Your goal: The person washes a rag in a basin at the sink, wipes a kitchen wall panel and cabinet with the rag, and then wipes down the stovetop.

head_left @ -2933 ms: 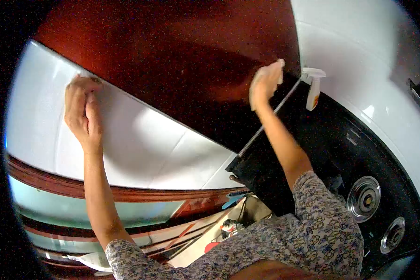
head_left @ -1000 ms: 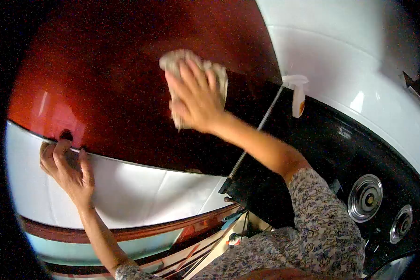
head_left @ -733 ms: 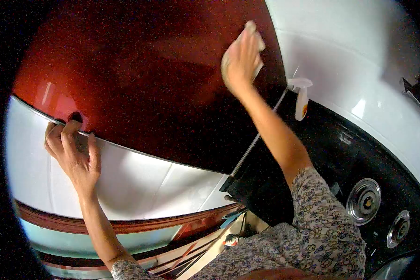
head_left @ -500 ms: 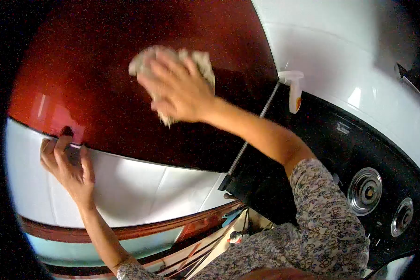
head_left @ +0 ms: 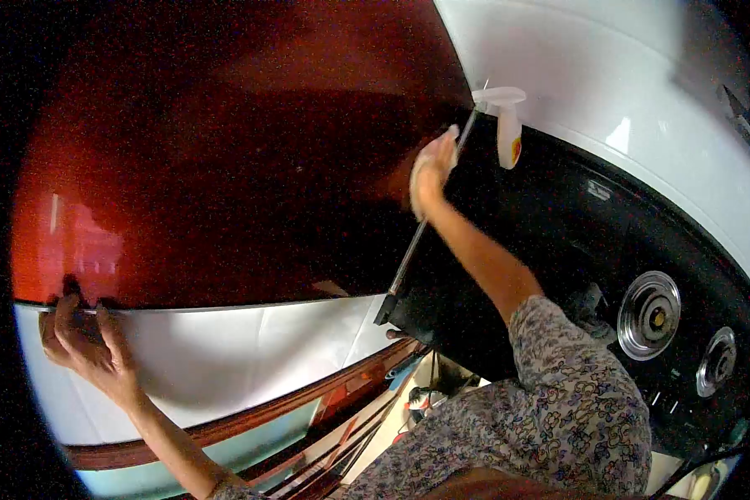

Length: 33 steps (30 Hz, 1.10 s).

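Note:
A large glossy dark-red panel (head_left: 250,183) fills the upper left of the head view. My left hand (head_left: 92,354) grips its lower edge at the far left, fingers bent over the rim. My right hand (head_left: 435,171) presses a pale cloth (head_left: 417,190) at the panel's right side, beside a thin metal strip (head_left: 410,254). The hand is seen edge-on, so most of the cloth is hidden behind it. Just beyond the right hand stands a white spray bottle (head_left: 509,142) with an orange mark, apart from the fingers.
Right of the strip lies a black cooktop (head_left: 550,221) with two round metal burners, one larger (head_left: 650,317) and one smaller (head_left: 717,362). A shiny white surface (head_left: 558,58) borders it. Below the red panel runs a white panel (head_left: 250,342), then a brown-framed pane (head_left: 267,442).
My right hand has swept the cloth rightward from the panel's middle to the metal strip. My left hand keeps its place on the edge; the whole view has shifted a little.

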Each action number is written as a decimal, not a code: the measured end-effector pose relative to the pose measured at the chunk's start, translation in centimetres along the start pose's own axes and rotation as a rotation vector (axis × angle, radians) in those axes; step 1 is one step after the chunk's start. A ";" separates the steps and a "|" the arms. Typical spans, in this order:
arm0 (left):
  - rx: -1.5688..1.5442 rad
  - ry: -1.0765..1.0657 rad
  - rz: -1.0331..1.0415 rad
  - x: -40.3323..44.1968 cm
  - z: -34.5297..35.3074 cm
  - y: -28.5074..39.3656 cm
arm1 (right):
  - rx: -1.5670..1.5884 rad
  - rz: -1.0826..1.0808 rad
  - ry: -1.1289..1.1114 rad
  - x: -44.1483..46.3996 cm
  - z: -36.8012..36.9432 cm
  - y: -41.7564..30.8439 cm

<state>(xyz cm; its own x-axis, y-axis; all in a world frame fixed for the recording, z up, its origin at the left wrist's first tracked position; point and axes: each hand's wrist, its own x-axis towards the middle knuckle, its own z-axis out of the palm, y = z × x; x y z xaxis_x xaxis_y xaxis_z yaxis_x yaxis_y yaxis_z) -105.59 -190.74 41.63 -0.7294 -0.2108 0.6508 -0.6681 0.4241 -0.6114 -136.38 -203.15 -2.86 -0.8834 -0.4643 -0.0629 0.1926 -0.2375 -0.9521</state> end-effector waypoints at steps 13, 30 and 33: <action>-0.026 -0.083 -0.094 -1.7 -1.0 -3.4 | -0.255 -0.712 0.128 11.3 1.5 -13.5; 0.080 0.001 0.062 0.3 -0.3 -1.1 | -0.144 -1.018 -0.383 -10.5 3.5 -18.5; 0.090 -0.012 0.088 0.3 -0.3 -1.0 | -0.340 -0.779 -0.192 -6.7 2.9 -18.2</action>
<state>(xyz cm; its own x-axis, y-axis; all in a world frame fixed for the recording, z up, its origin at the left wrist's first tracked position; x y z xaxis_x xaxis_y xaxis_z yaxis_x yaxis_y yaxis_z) -105.08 -190.95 42.60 -0.7870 -0.1872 0.5879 -0.6117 0.3605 -0.7041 -132.70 -198.22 15.73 -0.6174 -0.4186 0.6661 -0.6018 -0.2940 -0.7426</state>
